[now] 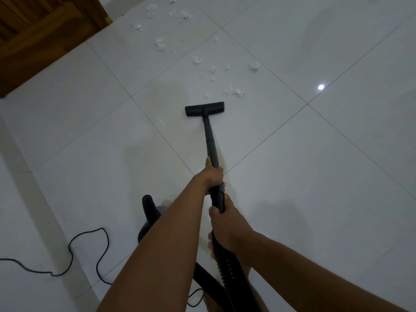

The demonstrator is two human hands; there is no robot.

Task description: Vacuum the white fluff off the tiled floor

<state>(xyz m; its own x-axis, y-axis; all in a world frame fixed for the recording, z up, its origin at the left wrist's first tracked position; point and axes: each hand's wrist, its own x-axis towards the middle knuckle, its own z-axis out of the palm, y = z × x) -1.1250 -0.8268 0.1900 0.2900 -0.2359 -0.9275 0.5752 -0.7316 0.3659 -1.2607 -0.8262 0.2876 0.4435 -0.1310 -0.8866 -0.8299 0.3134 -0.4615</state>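
hands (216, 199) gripping wand (210, 143) — pointing toward fluff (234, 91)

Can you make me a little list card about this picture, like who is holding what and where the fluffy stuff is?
left hand: gripping the vacuum tube, higher up
right hand: gripping the tube's lower end, where the hose joins
nozzle: flat on the tiled floor
fluff: scattered ahead of the nozzle, nearest clump just beyond it
cord: looping on the floor at left
wooden door: top left corner
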